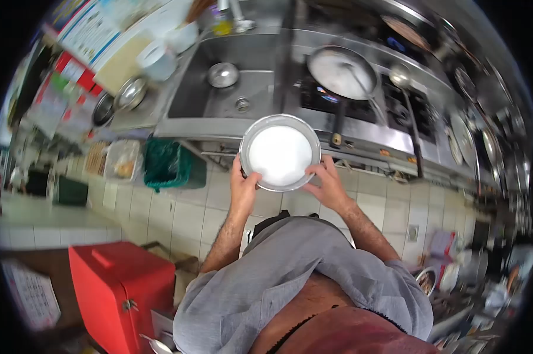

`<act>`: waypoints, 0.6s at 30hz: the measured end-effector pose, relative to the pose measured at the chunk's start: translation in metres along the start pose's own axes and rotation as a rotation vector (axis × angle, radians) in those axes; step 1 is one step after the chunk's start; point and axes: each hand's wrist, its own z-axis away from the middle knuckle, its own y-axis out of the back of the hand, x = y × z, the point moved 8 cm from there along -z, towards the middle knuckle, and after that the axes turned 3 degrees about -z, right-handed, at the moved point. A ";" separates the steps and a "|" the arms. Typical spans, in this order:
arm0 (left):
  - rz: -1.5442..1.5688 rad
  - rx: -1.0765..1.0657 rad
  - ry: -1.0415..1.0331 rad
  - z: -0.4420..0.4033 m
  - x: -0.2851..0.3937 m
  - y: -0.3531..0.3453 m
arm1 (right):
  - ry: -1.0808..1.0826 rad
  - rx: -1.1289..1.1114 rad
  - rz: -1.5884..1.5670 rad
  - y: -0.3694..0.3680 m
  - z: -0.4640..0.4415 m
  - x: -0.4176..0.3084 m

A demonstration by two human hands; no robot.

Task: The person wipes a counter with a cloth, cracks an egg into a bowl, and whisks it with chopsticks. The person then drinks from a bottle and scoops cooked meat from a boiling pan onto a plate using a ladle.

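Observation:
Between my two hands is a round metal bowl (246, 131) with something smooth and white (280, 150) in it. My left hand (243, 184) grips the bowl's lower left rim, thumb over the edge. On the lower right rim, my right hand (327, 182) has its thumb over the edge and its fingers around the outside. The bowl is held over the floor, at the front edge of the metal counter. Beyond it to the right, a frying pan (343, 72) with white contents and a utensil in it sits on the stove.
A sink (256, 88) with a small metal bowl (222, 75) is ahead to the left. A long ladle (409, 112) lies across the stove at the right. Below the counter stands a green bin (168, 162). A red cabinet (122, 289) is at the lower left.

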 end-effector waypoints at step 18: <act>0.215 0.807 -0.239 -0.116 0.040 0.238 | -0.650 0.198 0.641 0.195 -0.079 0.272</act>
